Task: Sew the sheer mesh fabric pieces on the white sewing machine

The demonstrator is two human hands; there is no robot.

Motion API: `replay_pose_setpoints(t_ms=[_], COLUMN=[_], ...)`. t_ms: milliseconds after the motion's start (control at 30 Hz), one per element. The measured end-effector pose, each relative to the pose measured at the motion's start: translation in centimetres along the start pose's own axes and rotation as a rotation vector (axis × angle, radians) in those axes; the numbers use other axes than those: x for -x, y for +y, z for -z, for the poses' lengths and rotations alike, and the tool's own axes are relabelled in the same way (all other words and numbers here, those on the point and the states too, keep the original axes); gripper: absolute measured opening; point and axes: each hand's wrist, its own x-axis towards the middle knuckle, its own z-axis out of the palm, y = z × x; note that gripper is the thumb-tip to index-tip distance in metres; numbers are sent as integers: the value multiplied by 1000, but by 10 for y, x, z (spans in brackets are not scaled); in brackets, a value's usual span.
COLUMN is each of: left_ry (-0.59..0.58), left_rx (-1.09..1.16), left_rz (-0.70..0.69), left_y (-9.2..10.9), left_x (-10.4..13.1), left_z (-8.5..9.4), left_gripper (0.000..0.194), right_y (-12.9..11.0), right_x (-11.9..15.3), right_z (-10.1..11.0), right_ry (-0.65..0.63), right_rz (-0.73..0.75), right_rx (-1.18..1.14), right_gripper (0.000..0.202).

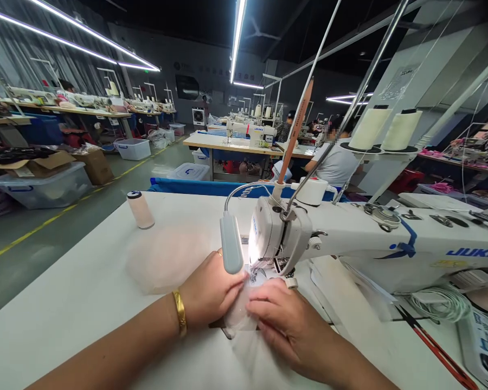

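Observation:
My left hand [211, 290], with a gold bracelet at the wrist, presses its closed fingers on a sheer pale fabric [238, 314] just left of the needle area. On the right side of that fabric, my right hand [287, 322] has its fingers bent and pressed together on the cloth edge. A white sewing machine [268, 233] stands over both hands, its presser foot [254, 275] just beyond the fingertips. The grey lamp head [231, 244] hangs above my left hand and covers part of it. More sheer fabric [166, 260] spreads to the left.
A thread spool [140, 210] stands at the table's back left. Red-handled tweezers [435, 346], a coiled cable [441, 303] and a control box [486, 341] lie at the right. Paper pieces [350, 292] rest beside the machine. Another person [333, 160] sits beyond the table.

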Motion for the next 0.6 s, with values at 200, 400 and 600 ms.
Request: replay_pose_setpoints(t_ms=[200,400,600], left_ry=[-109,-136,-94], left_rx=[30,93,109], left_rz=[37,-37,-57], left_y=[13,22,18], left_x=[7,8,12], left_z=[-6,-11,-12], left_gripper=[20,16,25], right_y=[34,11,2], right_x=[4,4,5], right_z=[8,-2,-9], right_ry=[202,74,-6], right_rz=[-234,-35,-50], right_rx=[344,112,128], right_gripper=[26,32,31])
